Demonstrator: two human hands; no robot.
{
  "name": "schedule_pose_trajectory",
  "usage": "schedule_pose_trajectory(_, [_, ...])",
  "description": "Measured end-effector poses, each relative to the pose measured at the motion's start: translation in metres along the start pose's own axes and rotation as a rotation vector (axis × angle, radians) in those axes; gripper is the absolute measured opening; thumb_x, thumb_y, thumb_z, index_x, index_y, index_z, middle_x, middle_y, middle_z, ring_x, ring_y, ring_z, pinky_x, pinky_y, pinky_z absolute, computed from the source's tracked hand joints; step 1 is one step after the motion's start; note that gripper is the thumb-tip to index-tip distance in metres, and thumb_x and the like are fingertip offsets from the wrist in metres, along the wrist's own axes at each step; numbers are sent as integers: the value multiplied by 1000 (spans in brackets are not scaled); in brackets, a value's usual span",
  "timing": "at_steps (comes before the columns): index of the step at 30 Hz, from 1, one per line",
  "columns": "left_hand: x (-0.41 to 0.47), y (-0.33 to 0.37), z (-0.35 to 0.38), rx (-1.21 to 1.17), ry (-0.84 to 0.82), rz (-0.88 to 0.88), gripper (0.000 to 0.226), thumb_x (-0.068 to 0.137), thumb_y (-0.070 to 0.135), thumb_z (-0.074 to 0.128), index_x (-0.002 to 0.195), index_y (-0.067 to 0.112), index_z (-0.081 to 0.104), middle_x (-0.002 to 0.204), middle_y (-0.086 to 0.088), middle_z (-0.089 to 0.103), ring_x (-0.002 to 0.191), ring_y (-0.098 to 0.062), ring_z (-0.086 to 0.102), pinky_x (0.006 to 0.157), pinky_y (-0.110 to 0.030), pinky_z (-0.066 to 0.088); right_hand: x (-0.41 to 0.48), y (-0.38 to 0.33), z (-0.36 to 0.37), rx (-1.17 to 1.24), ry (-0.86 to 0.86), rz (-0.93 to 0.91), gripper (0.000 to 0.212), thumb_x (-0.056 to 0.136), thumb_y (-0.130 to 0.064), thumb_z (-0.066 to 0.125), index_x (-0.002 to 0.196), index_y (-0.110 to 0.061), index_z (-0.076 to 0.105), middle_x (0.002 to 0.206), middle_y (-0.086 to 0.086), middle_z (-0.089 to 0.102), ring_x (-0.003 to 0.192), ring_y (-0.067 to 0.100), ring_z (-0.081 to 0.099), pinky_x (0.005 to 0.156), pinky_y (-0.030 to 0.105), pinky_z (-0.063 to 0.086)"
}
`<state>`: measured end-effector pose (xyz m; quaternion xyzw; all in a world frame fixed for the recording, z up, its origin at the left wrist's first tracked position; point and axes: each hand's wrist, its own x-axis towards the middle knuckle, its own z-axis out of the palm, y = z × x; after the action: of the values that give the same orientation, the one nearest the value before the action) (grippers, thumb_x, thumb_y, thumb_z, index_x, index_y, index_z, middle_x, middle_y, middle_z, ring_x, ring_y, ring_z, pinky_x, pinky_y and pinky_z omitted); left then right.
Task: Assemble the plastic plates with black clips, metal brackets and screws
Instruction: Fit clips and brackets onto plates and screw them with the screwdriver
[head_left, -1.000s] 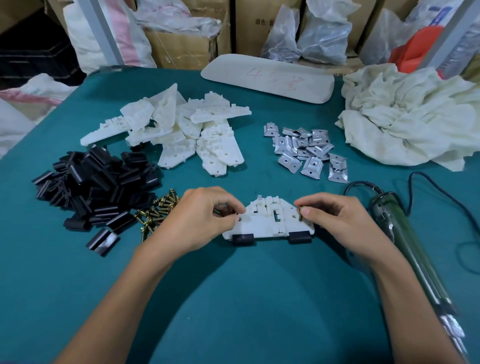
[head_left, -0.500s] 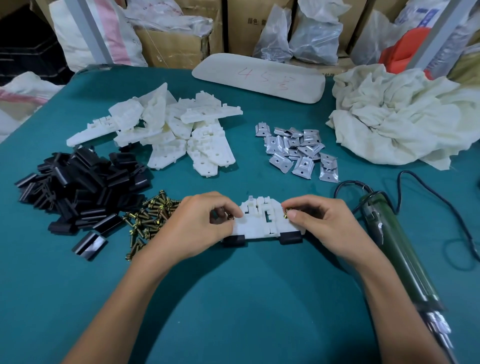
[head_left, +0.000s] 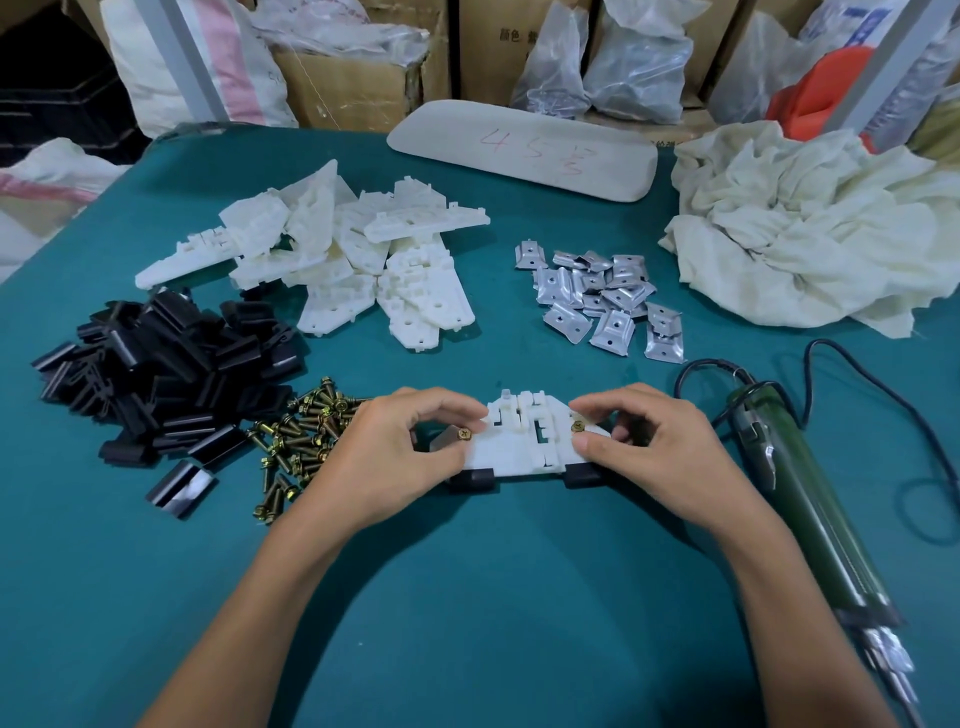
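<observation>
Plastic plate (head_left: 524, 441) flat on the teal table (head_left: 493, 597), between both hands.
White, one black clip (head_left: 471, 477) on each near corner. Left hand (head_left: 395, 457) pinches the left screw (head_left: 464, 433); right hand (head_left: 660, 452) pinches the right screw (head_left: 576, 427).

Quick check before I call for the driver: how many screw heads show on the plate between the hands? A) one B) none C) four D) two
D: one brass screw head sits by the left hand fingertips and a second screw head by the right hand thumb, both on the white plate.
</observation>
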<state>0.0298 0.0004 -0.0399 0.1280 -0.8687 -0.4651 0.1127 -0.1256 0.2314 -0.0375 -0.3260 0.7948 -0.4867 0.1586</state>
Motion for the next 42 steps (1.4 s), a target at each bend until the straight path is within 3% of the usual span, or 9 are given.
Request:
schedule_pose_trajectory(5, [1, -4, -1, 4, -28, -3, 35, 83, 24, 80, 102, 50, 69, 103, 32, 71, 108, 7, 58, 78, 0, 32, 2, 0, 4, 6, 17, -5, 18, 81, -12, 85, 87, -28, 80, 82, -17, 65, 69, 13, 51, 68, 15, 41])
schedule_pose_trajectory(10, [0, -6, -1, 20, 46, -9, 39, 75, 36, 86, 104, 55, 68, 99, 28, 65, 71, 7, 52, 67, -7, 38, 0, 0, 3, -41, 21, -9, 22, 79, -19, 87, 90, -36, 78, 90, -16, 66, 71, 12, 51, 69, 16, 43])
schedule_pose_trajectory(18, [1, -6, 3, 7, 88, 8, 35, 82, 19, 79, 101, 47, 69, 90, 28, 73, 73, 8, 57, 66, -7, 38, 2, 1, 7, -54, 56, -5, 17, 81, -17, 85, 82, -33, 77, 82, -12, 64, 67, 8, 49, 65, 16, 40])
schedule_pose_trajectory(22, [-1, -3, 3, 19, 47, 46, 29, 78, 39, 69, 105, 49, 66, 93, 32, 72, 83, 10, 58, 70, -5, 36, 2, 1, 8, -107, 93, -7, 15, 80, -24, 85, 79, -31, 72, 75, -12, 59, 66, 10, 50, 62, 15, 38])
schedule_pose_trajectory(24, [-1, -4, 1, 11, 39, 41, 32, 79, 38, 71, 108, 50, 66, 97, 32, 72, 96, 6, 59, 78, -5, 35, 1, 1, 7, -123, 78, -15, 14, 81, -24, 85, 84, -33, 74, 81, -14, 62, 69, 12, 52, 65, 14, 40])
schedule_pose_trajectory(28, [0, -7, 1, 12, 91, 14, 38, 78, 29, 85, 105, 49, 68, 99, 28, 70, 83, 10, 55, 70, -8, 37, 0, 1, 3, -14, 29, -52, 24, 84, -10, 82, 97, -30, 81, 97, -12, 71, 76, 14, 59, 74, 16, 45])
schedule_pose_trajectory(33, [0, -7, 2, -13, 62, -36, 37, 83, 18, 79, 105, 46, 69, 94, 28, 73, 71, -21, 60, 63, -27, 43, 2, 3, 5, -55, 59, -4, 14, 79, -25, 87, 77, -30, 73, 80, -3, 66, 69, 13, 52, 64, 22, 42])
schedule_pose_trajectory(37, [0, -6, -2, 15, -18, 15, 41, 83, 16, 78, 111, 45, 67, 103, 30, 72, 103, 2, 63, 82, -7, 35, 0, 1, 5, -107, 59, 3, 19, 77, -28, 88, 88, -35, 74, 78, -17, 62, 69, 10, 51, 63, 13, 40])
schedule_pose_trajectory(42, [0, -4, 2, 34, 117, -23, 39, 77, 36, 85, 105, 53, 65, 100, 27, 68, 80, -4, 56, 69, -18, 45, 0, 2, 2, 2, 20, -34, 20, 82, -10, 84, 90, -28, 81, 97, -14, 72, 74, 16, 56, 73, 19, 46])
